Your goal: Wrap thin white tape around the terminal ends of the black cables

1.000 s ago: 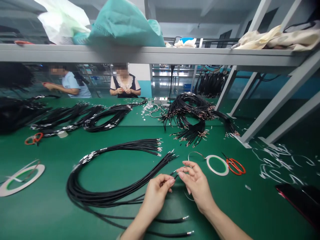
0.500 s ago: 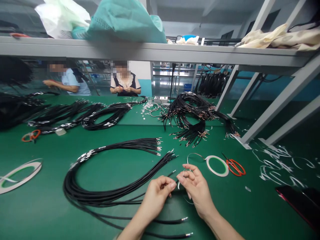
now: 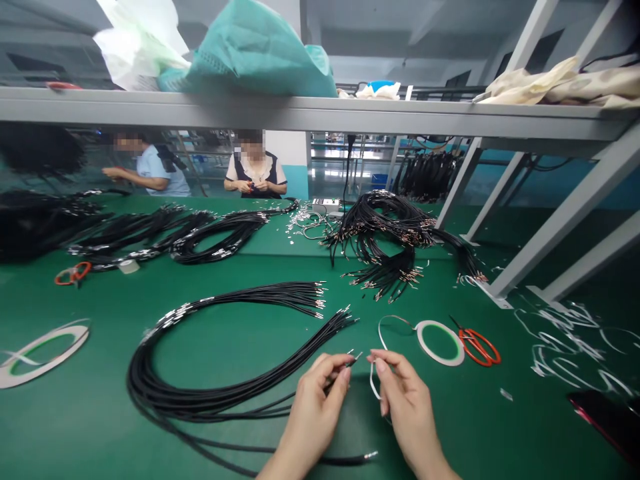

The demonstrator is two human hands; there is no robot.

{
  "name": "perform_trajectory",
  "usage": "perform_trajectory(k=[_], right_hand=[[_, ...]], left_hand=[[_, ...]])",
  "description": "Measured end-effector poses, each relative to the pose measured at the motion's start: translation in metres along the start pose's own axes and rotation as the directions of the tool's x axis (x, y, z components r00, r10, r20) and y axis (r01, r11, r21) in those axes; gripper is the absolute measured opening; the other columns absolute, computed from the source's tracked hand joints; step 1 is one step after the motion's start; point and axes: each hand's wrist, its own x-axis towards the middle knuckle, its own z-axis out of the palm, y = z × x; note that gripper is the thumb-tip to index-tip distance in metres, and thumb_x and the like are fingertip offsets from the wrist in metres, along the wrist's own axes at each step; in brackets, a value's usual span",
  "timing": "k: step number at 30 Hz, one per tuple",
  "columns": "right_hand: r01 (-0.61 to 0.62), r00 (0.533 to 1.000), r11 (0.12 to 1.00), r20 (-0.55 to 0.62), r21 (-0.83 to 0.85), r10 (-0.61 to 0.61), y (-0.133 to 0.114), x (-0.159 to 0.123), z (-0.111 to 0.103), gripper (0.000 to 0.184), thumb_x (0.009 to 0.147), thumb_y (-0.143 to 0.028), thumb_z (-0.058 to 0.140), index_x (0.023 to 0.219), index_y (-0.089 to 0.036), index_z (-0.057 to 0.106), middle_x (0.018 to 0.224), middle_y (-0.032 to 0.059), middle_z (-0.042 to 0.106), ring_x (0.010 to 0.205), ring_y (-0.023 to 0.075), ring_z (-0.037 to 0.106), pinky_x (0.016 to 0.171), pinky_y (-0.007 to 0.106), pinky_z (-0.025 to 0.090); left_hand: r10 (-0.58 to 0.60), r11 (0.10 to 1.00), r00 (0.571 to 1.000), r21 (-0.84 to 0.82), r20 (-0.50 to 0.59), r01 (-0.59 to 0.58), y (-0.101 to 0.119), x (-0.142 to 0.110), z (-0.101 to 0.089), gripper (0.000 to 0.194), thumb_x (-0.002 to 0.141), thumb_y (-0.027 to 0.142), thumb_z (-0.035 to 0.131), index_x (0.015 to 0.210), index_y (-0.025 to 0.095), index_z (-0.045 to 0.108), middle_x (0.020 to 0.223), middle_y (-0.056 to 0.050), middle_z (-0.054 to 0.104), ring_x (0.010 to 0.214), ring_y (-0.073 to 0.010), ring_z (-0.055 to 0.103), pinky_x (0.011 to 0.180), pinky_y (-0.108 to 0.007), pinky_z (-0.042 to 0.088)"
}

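Observation:
My left hand pinches a black cable near its bare metal tip, which sticks out past my thumb and forefinger. A few centimetres to the right, my right hand pinches a thin white strip of tape between thumb and fingers. The strip hangs down in a curve. Beyond that hand lies a flat white tape roll with a green centre, a strip trailing from it. A looped bundle of black cables with metal ends lies left of my hands. One cable end shows below them.
Orange-handled scissors lie beside the roll. White tape scraps and a dark phone-like object are at right. More cable coils lie further back. A grey shelf crosses above the green table. Two people sit beyond.
My right hand has drawn away from the cable tip with the white strip in its fingers. My left hand still pinches the cable, and the view has shifted slightly.

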Motion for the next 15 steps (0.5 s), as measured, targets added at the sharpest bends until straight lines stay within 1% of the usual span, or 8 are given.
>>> perform_trajectory(k=[2,3,4,6,8,11,13,15], right_hand=[[-0.013,0.999,1.0,0.038,-0.013,0.013,0.0,-0.003,0.002,0.03,0.089,-0.043,0.055,0.104,-0.018,0.063,0.047,-0.0068,0.045,0.042,0.009,0.038,0.043,0.02,0.031],[-0.022,0.998,1.0,0.056,-0.001,0.022,0.0,-0.004,0.003,0.03,0.09,-0.043,0.055,0.105,-0.018,0.063,0.046,-0.0073,0.042,0.042,0.0093,0.038,0.043,0.021,0.031],[-0.033,0.997,0.999,0.074,0.019,0.032,0.001,-0.005,0.004,0.03,0.09,-0.042,0.055,0.106,-0.018,0.064,0.047,-0.0067,0.044,0.042,0.0092,0.038,0.043,0.021,0.032],[-0.059,0.993,0.995,0.111,0.075,0.051,0.002,-0.007,0.006,0.03,0.09,-0.04,0.054,0.108,-0.019,0.065,0.059,-0.0024,0.055,0.043,0.0083,0.04,0.045,0.021,0.034],[-0.087,0.986,0.987,0.154,0.133,0.066,0.004,-0.009,0.008,0.028,0.091,-0.037,0.053,0.109,-0.02,0.065,0.084,0.0037,0.064,0.046,0.0071,0.043,0.047,0.022,0.037],[-0.109,0.974,0.973,0.22,0.206,0.062,0.006,-0.011,0.009,0.027,0.091,-0.033,0.051,0.111,-0.022,0.066,0.118,0.0086,0.057,0.05,0.0065,0.048,0.049,0.023,0.042],[-0.1,0.967,0.969,0.251,0.226,0.041,0.008,-0.012,0.009,0.028,0.091,-0.032,0.05,0.113,-0.023,0.066,0.126,0.0089,0.05,0.052,0.0068,0.05,0.05,0.024,0.044],[-0.078,0.962,0.973,0.273,0.217,0.016,0.008,-0.013,0.009,0.028,0.092,-0.031,0.049,0.113,-0.024,0.066,0.127,0.0084,0.048,0.053,0.0068,0.051,0.049,0.024,0.044]], left_hand=[[-0.01,0.999,1.0,-0.034,-0.02,0.01,0.0,0.0,0.002,0.024,0.086,0.033,0.059,0.103,0.018,0.068,0.089,-0.006,0.061,0.084,-0.019,0.06,0.077,-0.029,0.048],[-0.026,0.998,0.999,-0.055,-0.025,0.024,0.0,0.001,0.003,0.024,0.083,0.034,0.062,0.099,0.018,0.069,0.088,-0.006,0.061,0.083,-0.0192,0.06,0.076,-0.029,0.048],[-0.042,0.996,0.999,-0.074,-0.026,0.04,-0.001,0.001,0.004,0.023,0.081,0.034,0.065,0.096,0.017,0.069,0.087,-0.006,0.061,0.082,-0.0193,0.061,0.075,-0.029,0.049],[-0.067,0.994,0.997,-0.089,-0.032,0.064,-0.003,0.001,0.007,0.024,0.078,0.034,0.069,0.094,0.016,0.07,0.086,-0.006,0.062,0.079,-0.0189,0.061,0.071,-0.028,0.049],[-0.078,0.993,0.996,-0.087,-0.045,0.074,-0.004,0.001,0.009,0.023,0.078,0.033,0.069,0.093,0.016,0.071,0.085,-0.006,0.064,0.075,-0.0179,0.061,0.069,-0.028,0.048],[-0.095,0.988,0.994,-0.13,-0.051,0.087,-0.003,0.001,0.012,0.021,0.078,0.032,0.069,0.088,0.015,0.071,0.08,-0.005,0.066,0.07,-0.0158,0.059,0.065,-0.026,0.047],[-0.12,0.972,0.992,-0.206,-0.039,0.11,-0.002,0.002,0.012,0.019,0.075,0.031,0.071,0.084,0.014,0.07,0.077,-0.004,0.068,0.067,-0.0148,0.059,0.064,-0.024,0.046],[-0.16,0.946,0.987,-0.289,-0.029,0.145,0.0,0.003,0.012,0.019,0.072,0.029,0.074,0.081,0.013,0.07,0.075,-0.004,0.069,0.067,-0.0148,0.061,0.064,-0.024,0.047]])
